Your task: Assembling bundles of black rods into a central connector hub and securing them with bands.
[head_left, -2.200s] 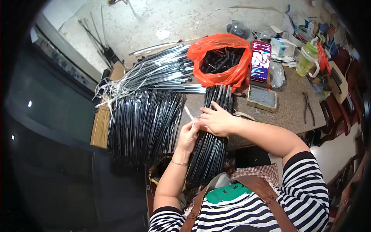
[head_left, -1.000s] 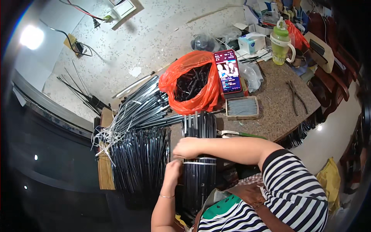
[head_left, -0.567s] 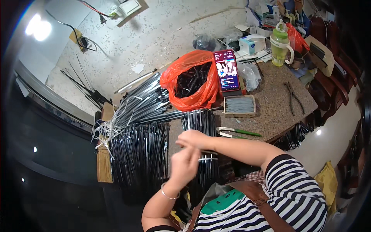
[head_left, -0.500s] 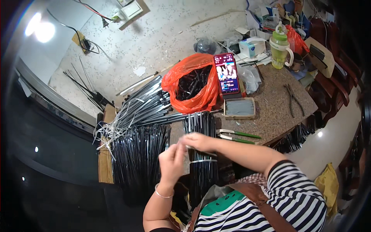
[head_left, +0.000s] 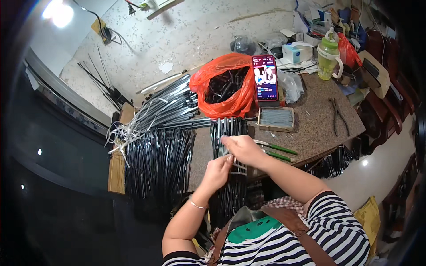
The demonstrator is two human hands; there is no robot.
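Note:
A bundle of long thin black rods (head_left: 230, 133) lies on the brown stone table (head_left: 310, 128) and hangs over its near edge toward me. My left hand (head_left: 217, 170) is closed around the middle of this bundle, near a pale band that wraps it. My right hand (head_left: 242, 148) rests on the bundle just above, with its fingers pinching at the band. A wider heap of the same black rods (head_left: 159, 162) lies to the left.
An orange plastic bag (head_left: 224, 88) holds black parts. A phone (head_left: 265, 83) leans beside it, with a small tray of thin wires (head_left: 276, 119) in front. Pliers (head_left: 339, 117), green-handled tools (head_left: 277, 150) and a green bottle (head_left: 327, 60) are on the right. Silver rods (head_left: 164, 108) lie at left.
My left hand lifted off the bundle for a moment and has come back onto it. My right hand stayed on the bundle by the band.

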